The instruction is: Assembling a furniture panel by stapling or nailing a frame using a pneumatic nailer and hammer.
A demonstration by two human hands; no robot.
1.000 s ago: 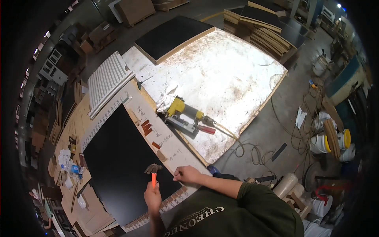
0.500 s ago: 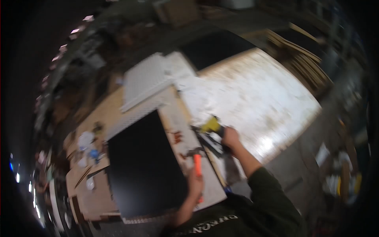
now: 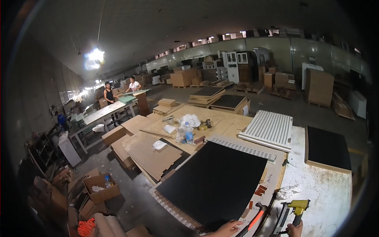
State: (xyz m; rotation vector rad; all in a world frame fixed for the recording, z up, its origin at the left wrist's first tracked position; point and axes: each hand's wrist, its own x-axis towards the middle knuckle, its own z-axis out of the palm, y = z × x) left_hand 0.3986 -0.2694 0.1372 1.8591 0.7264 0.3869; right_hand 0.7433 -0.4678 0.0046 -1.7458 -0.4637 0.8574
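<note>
At the lower right, my right hand [image 3: 294,229] is wrapped round the grip of a yellow-green and black nail gun [image 3: 297,206] above the white tabletop. My left hand [image 3: 226,229] is at the lower edge, over the near edge of a large black panel [image 3: 221,179]. Its fingers reach toward a hammer [image 3: 256,219] with an orange handle and dark head, seemingly without closing on it. The black panel lies flat on a pale board with a row of slots [image 3: 241,147] along its far edge. Small reddish-brown pieces [image 3: 260,190] lie beside the panel.
White slatted panels [image 3: 268,128] and another black panel [image 3: 327,148] lie farther off. Crumpled white plastic [image 3: 289,192] sits by the nail gun. A water bottle [image 3: 188,133] and drill [image 3: 205,125] stand beyond the panel. Cardboard boxes [image 3: 102,189] are left; two people work at a far table [image 3: 104,113].
My view has swung up and left, showing more of the hall. The nail gun stays in my right hand; my left hand now appears beside the hammer handle rather than over it.
</note>
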